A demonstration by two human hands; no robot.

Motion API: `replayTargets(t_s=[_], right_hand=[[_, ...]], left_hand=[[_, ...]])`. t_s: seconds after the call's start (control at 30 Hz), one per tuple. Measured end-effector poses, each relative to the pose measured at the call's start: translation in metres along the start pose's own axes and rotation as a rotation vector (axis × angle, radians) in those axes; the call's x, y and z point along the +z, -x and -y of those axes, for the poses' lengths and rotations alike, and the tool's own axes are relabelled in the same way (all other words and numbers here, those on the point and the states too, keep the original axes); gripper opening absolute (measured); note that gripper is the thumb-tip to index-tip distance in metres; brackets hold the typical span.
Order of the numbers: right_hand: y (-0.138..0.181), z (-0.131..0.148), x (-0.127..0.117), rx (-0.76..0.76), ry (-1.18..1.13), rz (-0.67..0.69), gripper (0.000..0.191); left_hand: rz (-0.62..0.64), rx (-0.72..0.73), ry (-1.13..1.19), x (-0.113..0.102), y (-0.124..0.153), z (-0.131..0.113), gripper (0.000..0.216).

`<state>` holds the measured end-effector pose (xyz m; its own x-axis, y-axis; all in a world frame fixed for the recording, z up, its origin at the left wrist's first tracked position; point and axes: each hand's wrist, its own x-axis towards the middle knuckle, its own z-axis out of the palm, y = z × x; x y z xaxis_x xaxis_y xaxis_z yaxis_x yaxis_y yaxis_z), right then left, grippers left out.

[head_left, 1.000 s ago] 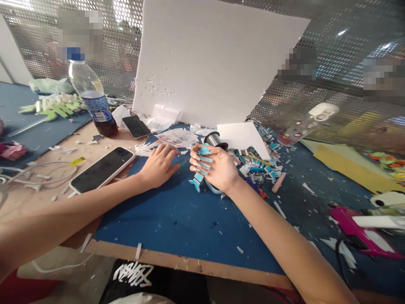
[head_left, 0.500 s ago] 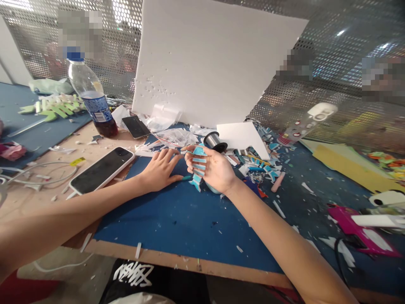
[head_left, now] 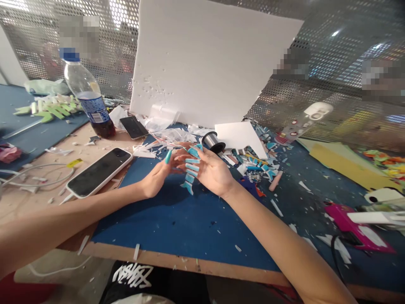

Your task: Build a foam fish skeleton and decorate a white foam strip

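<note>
Left hand [head_left: 157, 175] has turned thumb-up beside the blue fish [head_left: 192, 167] — right fingers [head_left: 207, 156] pinch its top end, left grip unclear.

The left hand [head_left: 155, 177] has turned from palm-down to thumb-up beside the blue segmented fish [head_left: 192, 167].

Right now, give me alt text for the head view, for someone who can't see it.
A right hand holds a blue segmented fish over a blue surface, the left hand close beside it. Beyond lie a spool and scraps; to the left are a white-edged phone and a part-filled bottle.
</note>
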<state>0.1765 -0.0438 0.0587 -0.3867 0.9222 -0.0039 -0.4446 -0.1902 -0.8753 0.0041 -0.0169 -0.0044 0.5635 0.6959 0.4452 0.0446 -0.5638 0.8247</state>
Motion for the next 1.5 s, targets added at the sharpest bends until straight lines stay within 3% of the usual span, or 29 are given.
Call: replayTargets(t_s=[0.03, 0.13, 0.27, 0.4, 0.63, 0.87, 1.1, 1.3, 1.4, 1.5], right_hand=[[-0.001, -0.001, 0.000, -0.005, 0.009, -0.015, 0.019], [-0.003, -0.004, -0.004, -0.022, 0.031, -0.042, 0.016], [-0.008, -0.011, -0.012, -0.058, 0.097, -0.080, 0.010], [-0.011, -0.019, -0.021, -0.060, 0.237, -0.156, 0.014], [-0.015, -0.029, -0.033, -0.062, 0.400, -0.191, 0.028], [-0.015, -0.028, -0.037, -0.157, 0.794, -0.082, 0.012], [-0.014, -0.025, -0.037, -0.225, 1.099, -0.078, 0.008], [-0.015, -0.029, -0.040, -0.361, 1.444, -0.156, 0.014], [-0.015, -0.015, -0.038, -0.317, 1.556, -0.214, 0.009], [-0.014, 0.013, -0.044, -0.134, 1.721, -0.402, 0.010]], left_hand=[[0.058, -0.055, 0.217, 0.004, 0.002, -0.002, 0.060], [0.082, -0.202, 0.409, 0.012, 0.006, -0.008, 0.054], [-0.074, -0.380, 0.344, 0.017, 0.009, -0.015, 0.055], [-0.135, -0.435, 0.223, 0.019, 0.012, -0.019, 0.054], [-0.141, -0.441, 0.099, 0.019, 0.015, -0.025, 0.050], [-0.027, -0.442, -0.041, 0.021, 0.017, -0.032, 0.048], [0.041, -0.373, -0.189, 0.019, 0.019, -0.032, 0.038], [0.104, -0.221, -0.549, 0.016, 0.021, -0.029, 0.028], [0.084, -0.102, -0.744, 0.015, 0.021, -0.028, 0.029], [0.044, 0.088, -0.854, 0.009, 0.017, -0.027, 0.030]])
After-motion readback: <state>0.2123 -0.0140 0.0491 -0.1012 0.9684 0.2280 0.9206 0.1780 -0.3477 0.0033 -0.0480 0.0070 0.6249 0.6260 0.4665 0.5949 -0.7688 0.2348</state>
